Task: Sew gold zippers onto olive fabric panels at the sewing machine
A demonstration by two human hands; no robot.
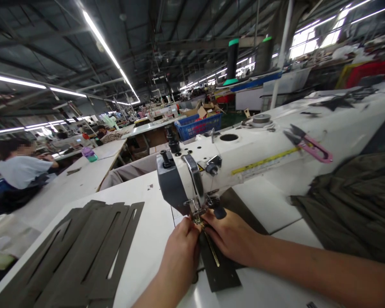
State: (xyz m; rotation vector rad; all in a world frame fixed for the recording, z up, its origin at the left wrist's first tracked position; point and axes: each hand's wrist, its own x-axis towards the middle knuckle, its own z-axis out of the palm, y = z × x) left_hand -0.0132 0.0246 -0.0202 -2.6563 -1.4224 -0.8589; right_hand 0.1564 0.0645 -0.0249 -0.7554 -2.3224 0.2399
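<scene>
Olive panel (226, 272), gold-toothed zipper (214, 256), under sewing machine (231, 154): our left hand (182, 244), right hand (234, 235) pinch panel, fingers curled; we should guide straight.

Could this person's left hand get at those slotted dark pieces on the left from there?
Probably yes: only bare white tabletop seems to lie between the left hand and the slotted pieces. It would likely have to leave the dark strip at the sewing machine first.

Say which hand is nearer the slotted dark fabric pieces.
Left. The left hand is right of the slotted pieces, apart from them; the right hand is farther right, across the gold zipper.
</scene>
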